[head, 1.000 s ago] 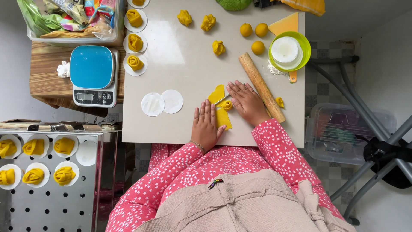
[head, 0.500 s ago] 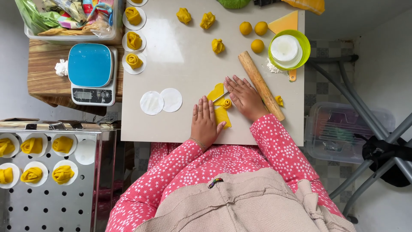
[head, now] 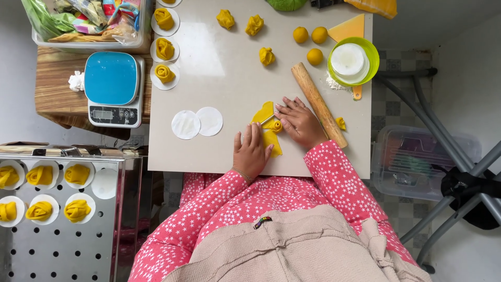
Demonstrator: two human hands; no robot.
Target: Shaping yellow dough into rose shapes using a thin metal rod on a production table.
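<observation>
A flat strip of yellow dough (head: 265, 114) lies on the beige table (head: 219, 68), partly rolled into a small coil (head: 277, 126) in the middle. My left hand (head: 251, 151) rests flat on the table with its fingers on the near end of the strip. My right hand (head: 298, 121) lies over the strip's right side, fingertips against the coil. A wooden rolling pin (head: 318, 103) lies just right of my right hand.
Two white paper rounds (head: 197, 123) lie left of the dough. Shaped yellow dough roses (head: 165, 49), dough lumps (head: 254, 24) and balls (head: 308, 35) sit further up. A green bowl (head: 370, 57), a blue kitchen scale (head: 110, 89) and a perforated metal tray (head: 52, 240) with more roses surround the table.
The rolled coil has moved slightly along the strip under my right hand's fingers. My left hand stays pressed on the near end.
</observation>
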